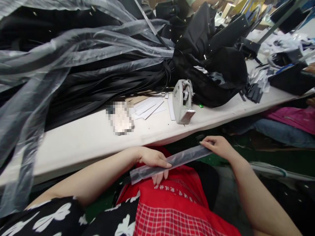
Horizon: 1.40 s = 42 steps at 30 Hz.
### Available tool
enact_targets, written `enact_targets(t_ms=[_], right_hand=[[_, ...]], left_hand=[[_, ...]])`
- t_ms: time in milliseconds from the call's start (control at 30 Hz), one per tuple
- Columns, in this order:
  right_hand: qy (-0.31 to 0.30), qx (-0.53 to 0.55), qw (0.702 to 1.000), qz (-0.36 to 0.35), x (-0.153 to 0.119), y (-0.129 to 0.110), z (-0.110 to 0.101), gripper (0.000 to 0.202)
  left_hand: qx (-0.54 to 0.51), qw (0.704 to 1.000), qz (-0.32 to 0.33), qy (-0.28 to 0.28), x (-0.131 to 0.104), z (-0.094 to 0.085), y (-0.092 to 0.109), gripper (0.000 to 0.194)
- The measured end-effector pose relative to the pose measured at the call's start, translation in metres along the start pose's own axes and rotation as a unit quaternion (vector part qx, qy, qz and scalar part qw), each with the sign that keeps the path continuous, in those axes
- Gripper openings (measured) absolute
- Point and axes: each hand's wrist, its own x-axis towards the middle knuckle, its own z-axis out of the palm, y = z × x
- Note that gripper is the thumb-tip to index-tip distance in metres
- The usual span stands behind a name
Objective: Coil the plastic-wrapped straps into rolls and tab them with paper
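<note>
A narrow clear plastic sleeve [187, 156] is stretched between my hands above the red apron. My left hand [156, 162] is closed on it near its left end, thumb on top and fingers underneath. At the right end my right hand [215, 146] pinches the sleeve between thumb and fingers. Something dark shows at that end, too small to make out. Long black straps [118, 85] and more clear plastic sleeves [98, 41] are heaped on the white table [76, 139] beyond.
A tape dispenser [182, 101] stands near the table edge, right of white paper strips [150, 106] and a blurred-out object [120, 118]. Black bags [221, 72] are piled behind it. At the right, a person's legs in jeans [278, 131] show below the table.
</note>
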Motion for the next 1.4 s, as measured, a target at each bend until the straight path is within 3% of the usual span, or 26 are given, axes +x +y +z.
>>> enact_targets(t_ms=[67,167,267,367,500,633,733,833,1000,1100,1200,1300,1400], right_hand=[[-0.078,-0.010,0.997,-0.024,0.001,-0.007,0.008,0.036],[-0.164,-0.026,0.983,-0.073,0.002,-0.040,0.039,0.032],[-0.171,-0.035,0.982,-0.068,0.002,-0.069,0.073,0.045],[-0.170,0.000,0.984,-0.053,0.001,-0.080,0.089,0.048],[-0.177,0.096,0.978,-0.051,-0.001,-0.065,0.069,0.034],[-0.106,0.124,0.987,0.004,-0.008,-0.027,0.029,0.030],[-0.084,0.089,0.992,0.020,-0.015,-0.007,0.010,0.033],[-0.079,0.083,0.993,-0.003,-0.018,-0.004,0.007,0.038],[-0.079,0.133,0.986,-0.055,-0.021,-0.018,0.015,0.065],[-0.059,0.133,0.988,-0.046,-0.023,-0.020,0.024,0.055],[-0.052,0.141,0.987,-0.054,-0.023,-0.024,0.036,0.042],[-0.066,0.161,0.983,-0.067,-0.019,-0.039,0.052,0.043],[-0.098,0.197,0.971,-0.091,-0.016,-0.066,0.066,0.048]], left_hand=[[0.000,0.999,0.024,0.030,0.002,0.000,-0.006,0.054],[0.005,0.999,0.037,0.036,0.017,0.001,-0.007,0.058],[0.013,0.996,0.068,0.051,0.033,0.001,-0.006,0.060],[0.025,0.992,0.098,0.081,0.041,0.001,-0.006,0.059],[-0.009,0.993,0.075,0.095,0.027,-0.002,-0.008,0.057],[0.049,0.996,0.002,0.078,-0.012,-0.009,-0.010,0.053],[0.036,0.985,0.044,0.163,-0.032,-0.009,-0.004,0.054],[-0.055,0.961,0.149,0.226,-0.035,-0.006,0.007,0.052],[-0.187,0.928,0.277,0.165,-0.030,-0.005,0.031,0.037],[-0.254,0.888,0.352,0.148,-0.034,-0.001,0.045,0.031],[-0.313,0.827,0.437,0.165,-0.037,0.003,0.061,0.024],[-0.328,0.779,0.488,0.216,-0.025,0.001,0.079,0.015],[-0.245,0.746,0.528,0.324,0.002,-0.004,0.091,0.021]])
